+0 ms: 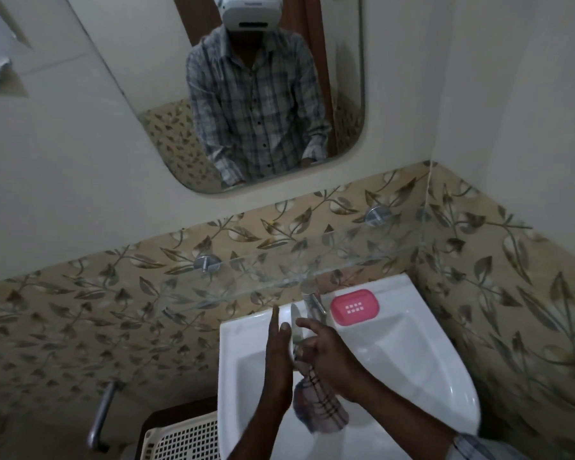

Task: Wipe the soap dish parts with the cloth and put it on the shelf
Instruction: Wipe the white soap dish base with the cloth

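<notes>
Mirror with rounded corners (pixel 146 104) hangs above floral beige wall tiles (pixel 113 293), with a clear glass shelf (pixel 279 273) on chrome brackets over a white ceramic basin (pixel 412 353). Pink plastic soap dish tray (pixel 355 307) lies on the basin rim beside the chrome tap (pixel 312 298). Left hand (pixel 277 353), fingers straight, presses flat against an upright white soap dish part (pixel 296 323) over the bowl. Right hand (pixel 329 355) grips a checked cloth (pixel 319 403), which hangs down, and touches that part.
</notes>
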Demonstrator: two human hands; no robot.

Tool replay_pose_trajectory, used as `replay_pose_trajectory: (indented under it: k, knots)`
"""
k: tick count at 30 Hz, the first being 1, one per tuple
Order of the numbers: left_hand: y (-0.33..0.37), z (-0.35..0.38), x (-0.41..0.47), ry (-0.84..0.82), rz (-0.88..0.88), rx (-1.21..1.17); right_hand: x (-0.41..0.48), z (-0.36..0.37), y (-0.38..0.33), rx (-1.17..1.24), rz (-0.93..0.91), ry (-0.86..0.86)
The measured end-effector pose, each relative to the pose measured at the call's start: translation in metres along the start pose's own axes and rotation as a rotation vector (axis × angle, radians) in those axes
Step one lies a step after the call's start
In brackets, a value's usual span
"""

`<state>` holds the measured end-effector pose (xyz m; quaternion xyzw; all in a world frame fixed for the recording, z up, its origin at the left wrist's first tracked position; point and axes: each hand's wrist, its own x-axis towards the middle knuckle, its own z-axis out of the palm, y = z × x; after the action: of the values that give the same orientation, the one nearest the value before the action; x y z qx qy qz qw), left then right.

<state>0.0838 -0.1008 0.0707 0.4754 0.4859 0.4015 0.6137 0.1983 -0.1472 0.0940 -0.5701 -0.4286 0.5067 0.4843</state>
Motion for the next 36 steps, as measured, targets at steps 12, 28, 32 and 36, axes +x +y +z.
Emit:
replay_pose_trajectory:
  k: [12, 28, 32, 36]
  knots:
    - [-0.001, -0.021, -0.021, -0.131, 0.044, -0.191, 0.014, -0.027, -0.01, 0.609, 0.177, 0.301]
    - [0.013, -0.038, -0.011, -0.21, -0.426, -0.582, 0.02, -0.073, 0.006, -0.392, 0.136, 0.413]
    - [0.012, -0.039, -0.013, -0.181, -0.425, -0.516, 0.011, -0.082, 0.017, 0.467, 0.34, 0.103]
    - [0.011, -0.036, -0.005, -0.095, -0.43, -0.372, 0.009, -0.065, 0.0, -0.24, -0.089, 0.141]
